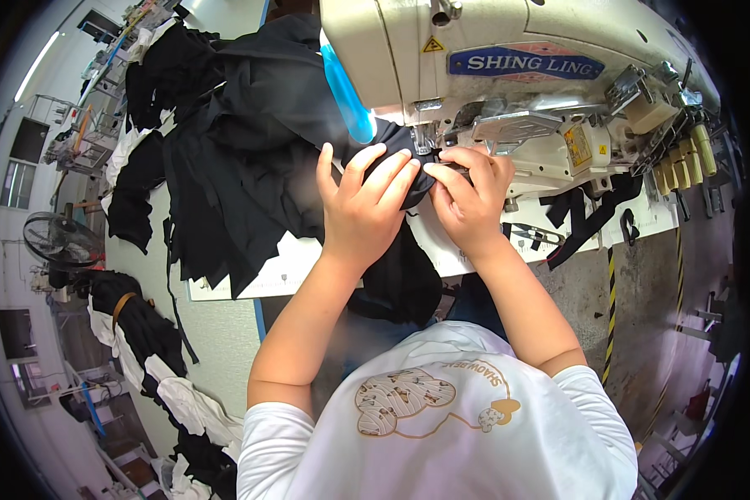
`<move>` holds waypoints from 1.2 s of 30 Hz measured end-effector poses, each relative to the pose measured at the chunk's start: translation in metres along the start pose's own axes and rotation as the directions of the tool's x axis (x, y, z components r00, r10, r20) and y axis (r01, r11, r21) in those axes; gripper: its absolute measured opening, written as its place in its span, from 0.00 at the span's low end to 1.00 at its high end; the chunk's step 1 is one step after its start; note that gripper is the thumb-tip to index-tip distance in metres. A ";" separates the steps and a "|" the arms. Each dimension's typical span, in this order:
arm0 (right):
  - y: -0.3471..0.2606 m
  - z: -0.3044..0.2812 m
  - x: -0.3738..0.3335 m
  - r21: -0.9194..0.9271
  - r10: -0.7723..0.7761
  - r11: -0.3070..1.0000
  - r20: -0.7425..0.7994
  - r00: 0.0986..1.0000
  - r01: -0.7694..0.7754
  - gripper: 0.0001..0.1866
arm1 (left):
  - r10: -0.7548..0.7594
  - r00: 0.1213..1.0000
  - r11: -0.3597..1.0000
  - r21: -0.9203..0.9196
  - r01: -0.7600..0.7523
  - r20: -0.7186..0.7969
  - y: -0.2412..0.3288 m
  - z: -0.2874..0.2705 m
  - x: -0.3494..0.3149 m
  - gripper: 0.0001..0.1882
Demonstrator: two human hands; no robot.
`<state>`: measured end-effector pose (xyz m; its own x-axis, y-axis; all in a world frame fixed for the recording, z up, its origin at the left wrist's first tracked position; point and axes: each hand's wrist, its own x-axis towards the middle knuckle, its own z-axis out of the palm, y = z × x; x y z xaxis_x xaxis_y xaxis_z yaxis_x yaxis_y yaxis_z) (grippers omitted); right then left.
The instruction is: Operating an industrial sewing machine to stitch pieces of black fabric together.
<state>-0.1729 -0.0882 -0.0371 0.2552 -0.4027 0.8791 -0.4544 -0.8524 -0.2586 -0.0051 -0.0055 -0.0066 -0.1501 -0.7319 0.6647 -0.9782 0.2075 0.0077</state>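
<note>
Both hands work at the needle area of a cream sewing machine [375, 62], on a bunched black cloth [267, 108] that lies over the white counter [296, 271] and runs under or up against the metal presser foot [425, 142]. The left hand [365, 204] lies on the cloth from above, its grip apart: the fingers fan out, the little finger standing well away from the rest, while the others rest on the folds just left of the foot. The right hand [472, 204] reaches in from the other side, fingers curled, thumb and forefinger close together at the cloth's edge, just beside the foot. Whether this right grip is pinched on the cloth or only touches it, I cannot tell. The two hands are near each other, with the cloth's edge between their fingertips.

A bright blue strip [346, 96] hangs from the machine, its lower end just above the left fingers. Right of the right hand, a pair of metal snips [535, 234] and some black strips [590, 223] lie on the counter.
</note>
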 end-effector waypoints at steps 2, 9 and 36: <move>0.000 0.001 -0.001 -0.019 0.009 1.000 0.005 1.000 -0.009 0.21 | -0.012 1.000 1.000 -0.003 0.012 0.017 0.002 -0.002 0.001 0.29; -0.001 0.000 0.000 -0.025 0.006 1.000 0.019 1.000 -0.006 0.21 | -0.064 0.998 0.998 0.018 0.064 0.005 0.012 -0.001 -0.011 0.24; -0.064 -0.018 0.003 0.396 -0.179 0.917 0.305 0.935 0.046 0.16 | -0.518 0.812 0.824 0.097 0.558 -0.270 -0.050 -0.104 -0.070 0.44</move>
<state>-0.1583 -0.0283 -0.0108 0.5801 -0.3260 0.7465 -0.0671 -0.9324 -0.3550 0.0688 0.1027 0.0241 0.4237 -0.5263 0.7372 -0.9038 -0.3005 0.3048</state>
